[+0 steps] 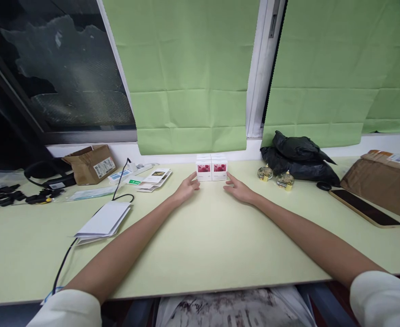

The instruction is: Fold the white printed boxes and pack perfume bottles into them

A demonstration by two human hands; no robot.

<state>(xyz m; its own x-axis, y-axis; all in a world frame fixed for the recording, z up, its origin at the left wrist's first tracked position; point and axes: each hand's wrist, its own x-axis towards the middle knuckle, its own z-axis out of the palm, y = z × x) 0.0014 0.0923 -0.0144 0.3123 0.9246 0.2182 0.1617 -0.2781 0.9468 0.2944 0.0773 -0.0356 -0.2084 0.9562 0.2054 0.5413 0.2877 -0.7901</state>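
Two small white boxes with red pictures on their fronts stand side by side at the far middle of the table, a left box (204, 175) and a right box (219, 175). More white box tops show just behind them. My left hand (187, 188) is at the left box's outer side, its fingers stretched and apart, fingertips at the lower edge. On the other side, my right hand (239, 189) reaches its extended fingers to the right box's outer side. Neither hand is wrapped round a box. Whether the fingertips press on the boxes is hard to tell.
Left: folded white papers (104, 220), leaflets (155, 179), a black cable (65, 261) and an open cardboard box (92, 165). Right: two gold-topped glass bottles, one nearer (285, 180), one farther (265, 172), a black plastic bag (298, 159), a phone (365, 208) and a brown package (384, 181).
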